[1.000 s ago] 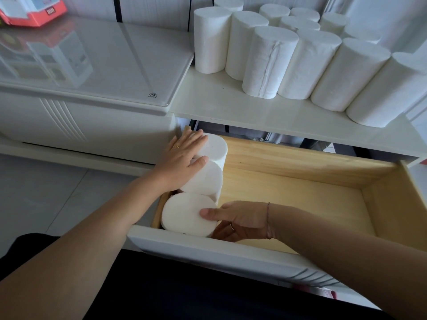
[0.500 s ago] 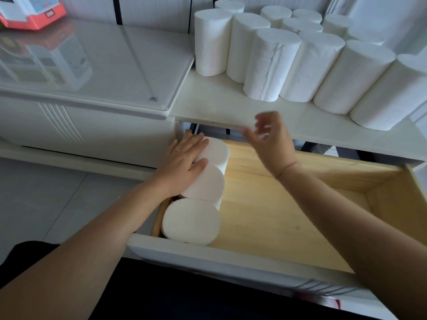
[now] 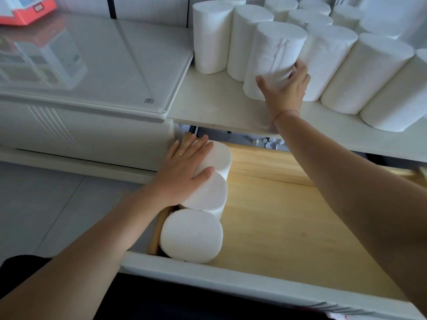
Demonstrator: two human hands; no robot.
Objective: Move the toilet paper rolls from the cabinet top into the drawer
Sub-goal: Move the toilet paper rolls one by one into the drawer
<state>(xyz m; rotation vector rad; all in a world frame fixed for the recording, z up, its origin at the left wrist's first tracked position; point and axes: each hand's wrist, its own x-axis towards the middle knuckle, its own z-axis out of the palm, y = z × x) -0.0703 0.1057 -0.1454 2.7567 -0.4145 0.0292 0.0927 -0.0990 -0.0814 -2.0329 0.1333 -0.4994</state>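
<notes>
The right hand (image 3: 285,88) grasps one toilet paper roll (image 3: 275,56) near its base, with the thumb on the left side of it and the fingers on the right side. This roll is upright on the white cabinet top (image 3: 215,105), at the near edge of a group of other rolls (image 3: 365,72) that stand close together and reach to the far right. Below it, the wooden drawer (image 3: 288,215) is pulled out. Three rolls (image 3: 191,234) stand in the drawer in a row along its left wall, touching each other. The left hand (image 3: 184,167) lies flat, fingers straight, on the tops of the two far ones and holds nothing. To the left is a glass-topped unit (image 3: 104,61), with a red and white box (image 3: 25,10) at its far left corner.
</notes>
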